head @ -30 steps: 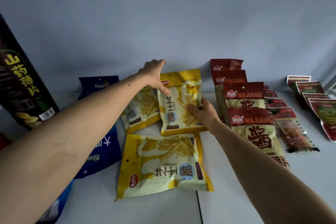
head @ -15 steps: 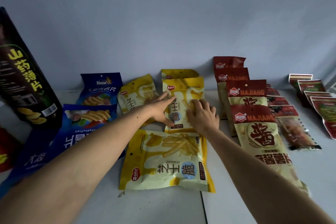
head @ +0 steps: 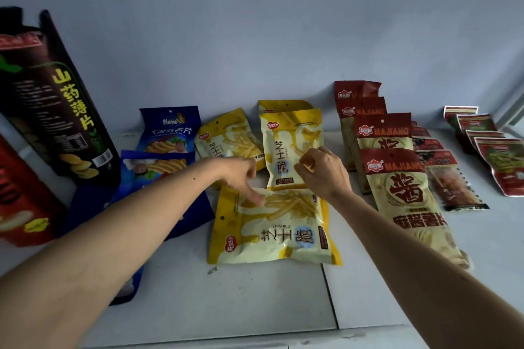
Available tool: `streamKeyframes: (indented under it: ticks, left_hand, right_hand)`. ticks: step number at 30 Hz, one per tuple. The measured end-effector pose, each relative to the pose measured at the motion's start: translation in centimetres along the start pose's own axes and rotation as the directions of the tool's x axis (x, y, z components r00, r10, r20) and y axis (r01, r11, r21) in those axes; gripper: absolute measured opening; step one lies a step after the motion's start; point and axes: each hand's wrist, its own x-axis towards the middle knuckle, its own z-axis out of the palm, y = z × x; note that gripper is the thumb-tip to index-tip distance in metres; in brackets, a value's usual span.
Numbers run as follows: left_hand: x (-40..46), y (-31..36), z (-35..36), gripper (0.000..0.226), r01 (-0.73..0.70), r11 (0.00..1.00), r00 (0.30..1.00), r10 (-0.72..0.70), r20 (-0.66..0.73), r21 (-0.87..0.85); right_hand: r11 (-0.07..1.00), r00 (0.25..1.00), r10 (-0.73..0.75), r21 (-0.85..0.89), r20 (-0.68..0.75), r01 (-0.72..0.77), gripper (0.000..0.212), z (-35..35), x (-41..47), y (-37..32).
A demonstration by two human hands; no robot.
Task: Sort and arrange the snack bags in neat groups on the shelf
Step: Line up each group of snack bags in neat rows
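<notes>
Several yellow cheese-stick bags sit mid-shelf. One stands upright [head: 289, 139] with another [head: 283, 105] behind it, a third [head: 226, 139] leans to their left, and the largest [head: 275, 231] lies flat and sideways in front. My left hand [head: 242, 177] reaches down, one fingertip touching the flat bag's upper left. My right hand [head: 326, 174] hovers at the upright bag's lower right edge with fingers loosely curled and nothing plainly gripped.
Two blue bags [head: 170, 130] overlap at the left, beside a tall dark box [head: 56, 110] and a red box [head: 17, 195]. Red-topped Majiang bags [head: 382, 129] run in a row at the right, then small red packets [head: 442, 178] and green-red packets [head: 499, 161]. White shelf [head: 226, 300].
Both hands have drawn back from the upright yellow bag, which now stands alone. My left hand dropped onto the flat front bag; my right hand lifted off and curled.
</notes>
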Motion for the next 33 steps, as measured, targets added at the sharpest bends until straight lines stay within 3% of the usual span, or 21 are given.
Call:
streamKeyframes:
  ticks: [5,9,13,17,21,23,26,29,31,33]
  left_hand:
    - [-1.7,0.9,1.5,0.09,-0.021,0.999,0.996,0.016,0.09,0.05]
    - [-2.9,1.6,2.0,0.081,-0.026,0.998,0.991,0.018,0.135,0.059]
    - [-4.8,3.0,0.9,0.081,-0.051,0.998,0.996,0.049,0.076,0.021]
    - [-6.1,4.7,-0.5,0.082,-0.037,0.994,0.998,0.042,-0.051,0.107]
    - [-6.6,4.1,-1.6,0.105,-0.048,0.987,0.924,-0.014,-0.382,-0.153]
    - [-6.5,3.0,-2.4,0.108,-0.016,0.965,0.888,-0.107,-0.447,-0.262]
    - [-5.9,1.0,-3.2,0.107,0.058,0.942,0.869,-0.21,-0.449,-0.33]
    - [-4.3,-0.9,-3.0,0.105,0.171,0.912,0.876,-0.314,-0.367,-0.373]
    - [-2.8,-2.0,-2.3,0.108,0.257,0.893,0.88,-0.374,-0.292,-0.369]
    - [-1.2,-2.8,-1.4,0.108,0.314,0.875,0.883,-0.412,-0.226,-0.368]
  right_hand:
    - [0.998,0.982,-0.067,0.008,0.175,0.067,0.029,-0.3,-1.4,-1.7]
    - [0.997,0.894,-0.071,0.068,0.443,0.045,0.066,-0.7,-2.7,-2.9]
    - [0.995,0.824,-0.094,0.018,0.558,0.101,0.088,-0.6,-4.2,-3.2]
    - [0.99,0.851,-0.106,0.135,0.515,0.041,0.071,-2.0,-5.2,-2.9]
    - [0.98,0.904,0.011,0.173,0.427,-0.094,0.062,-3.1,-5.4,-0.8]
    - [0.926,0.926,0.128,0.292,0.356,-0.24,0.053,-3.3,-5.2,0.8]
    - [0.78,0.929,0.307,0.505,0.204,-0.369,0.037,-2.7,-4.4,2.9]
    - [0.699,0.874,0.469,0.552,0.126,-0.455,0.056,-1.7,-3.0,3.4]
    - [0.707,0.849,0.519,0.507,0.102,-0.493,0.065,-0.7,-2.1,3.2]
    - [0.806,0.854,0.521,0.336,-0.009,-0.488,0.072,-0.3,-1.8,2.3]
